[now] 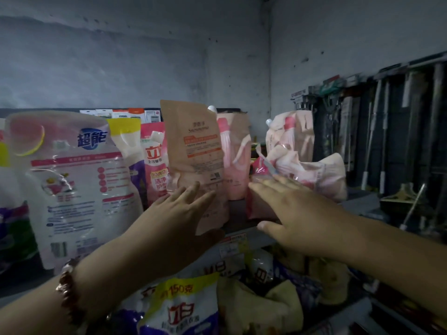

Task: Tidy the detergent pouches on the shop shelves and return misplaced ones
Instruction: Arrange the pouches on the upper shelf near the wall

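A shop worker's left hand (180, 211) lies flat, fingers straight and spread, against the lower front of a tan detergent pouch (196, 151) standing upright on the top shelf (244, 234), while the right hand (290, 213), also flat and holding nothing, reaches with straight fingers toward a slumped pink pouch (312, 172) lying tilted to the right; whether its fingertips already touch that pouch cannot be told. Neither hand grips anything. The tan pouch leans slightly, just beside another pink pouch (235, 153) behind it and a red-and-pink pouch (154, 163) to its left; a large white bag (79, 184) stands further left. More bags fill the shelf below (183, 308). The step appears to be straightening the row: steady, even pressure low on the tan pouch should keep it upright, and the slumped one likely needs lifting by its top rather than pushing, lest neighbours topple.
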Demonstrator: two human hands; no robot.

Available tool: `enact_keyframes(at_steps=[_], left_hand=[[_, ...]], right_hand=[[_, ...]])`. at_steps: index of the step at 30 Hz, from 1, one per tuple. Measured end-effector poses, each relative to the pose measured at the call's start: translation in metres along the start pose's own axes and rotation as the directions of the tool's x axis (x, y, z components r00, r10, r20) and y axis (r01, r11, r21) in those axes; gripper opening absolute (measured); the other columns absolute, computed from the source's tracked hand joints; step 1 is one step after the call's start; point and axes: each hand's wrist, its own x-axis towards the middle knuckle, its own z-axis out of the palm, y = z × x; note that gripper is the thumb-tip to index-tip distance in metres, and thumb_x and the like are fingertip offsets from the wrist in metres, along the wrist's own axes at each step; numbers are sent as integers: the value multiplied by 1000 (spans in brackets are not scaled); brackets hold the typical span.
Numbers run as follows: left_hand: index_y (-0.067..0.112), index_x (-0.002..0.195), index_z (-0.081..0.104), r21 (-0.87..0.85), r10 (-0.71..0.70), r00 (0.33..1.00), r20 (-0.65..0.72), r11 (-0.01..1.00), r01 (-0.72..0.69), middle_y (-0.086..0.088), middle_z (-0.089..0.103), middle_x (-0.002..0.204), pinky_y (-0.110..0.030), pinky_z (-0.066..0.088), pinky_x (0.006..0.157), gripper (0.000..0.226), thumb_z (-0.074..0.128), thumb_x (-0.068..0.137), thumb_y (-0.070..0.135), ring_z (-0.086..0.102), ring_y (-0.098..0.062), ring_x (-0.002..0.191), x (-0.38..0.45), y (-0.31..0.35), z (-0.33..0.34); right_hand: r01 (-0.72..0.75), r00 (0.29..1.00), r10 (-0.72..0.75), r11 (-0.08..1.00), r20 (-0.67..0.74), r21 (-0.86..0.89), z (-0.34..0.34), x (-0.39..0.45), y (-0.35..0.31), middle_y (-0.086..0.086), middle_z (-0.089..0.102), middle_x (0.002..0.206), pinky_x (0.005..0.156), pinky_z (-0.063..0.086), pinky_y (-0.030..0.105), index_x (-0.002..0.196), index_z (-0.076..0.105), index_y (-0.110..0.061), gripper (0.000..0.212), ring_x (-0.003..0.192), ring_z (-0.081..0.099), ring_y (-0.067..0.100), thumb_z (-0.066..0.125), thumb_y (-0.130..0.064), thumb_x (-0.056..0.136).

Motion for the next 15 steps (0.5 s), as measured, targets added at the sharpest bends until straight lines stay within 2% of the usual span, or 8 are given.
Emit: enact_keyframes(at_steps=[2,6,10,13,15], left_hand=[[44,155,-7,-18,32,999,-24,999,-33,4,-12,165,-37,8,122,82,33,89,74,0,-21,153,9,13,-1],[42,156,-1,-62,74,995,-69,995,-79,5,-5,167,-34,13,122,81,34,90,73,5,-19,153,30,41,-1],[42,156,5,-95,84,989,-125,991,-97,5,7,167,-35,21,119,98,12,68,85,15,-19,152,58,66,13],[41,156,9,-86,97,975,-200,989,-117,2,10,167,-36,23,118,91,12,74,81,16,-20,152,82,88,24],[40,155,11,-63,120,960,-254,988,-140,0,12,166,-34,19,118,87,10,77,77,15,-22,152,99,106,23]], right_hand=[[-23,999,23,1000,33,-16,-1,-8,10,-9,2,164,114,-3,25,155,2,-31,78,150,-5,13,49,-50,96],[-65,991,72,996,111,-63,-8,-20,40,-8,1,164,117,-2,29,155,3,-32,77,150,-6,15,48,-51,96],[-83,991,94,991,95,-109,-5,-21,80,-5,9,163,119,3,33,155,10,-30,75,150,0,18,49,-52,95],[-89,991,101,988,92,-128,3,-18,113,-4,11,163,120,2,34,155,12,-30,75,151,2,20,50,-52,94],[-73,991,88,986,97,-149,5,-14,138,-3,14,162,120,2,33,154,15,-28,74,150,4,19,51,-51,94]])
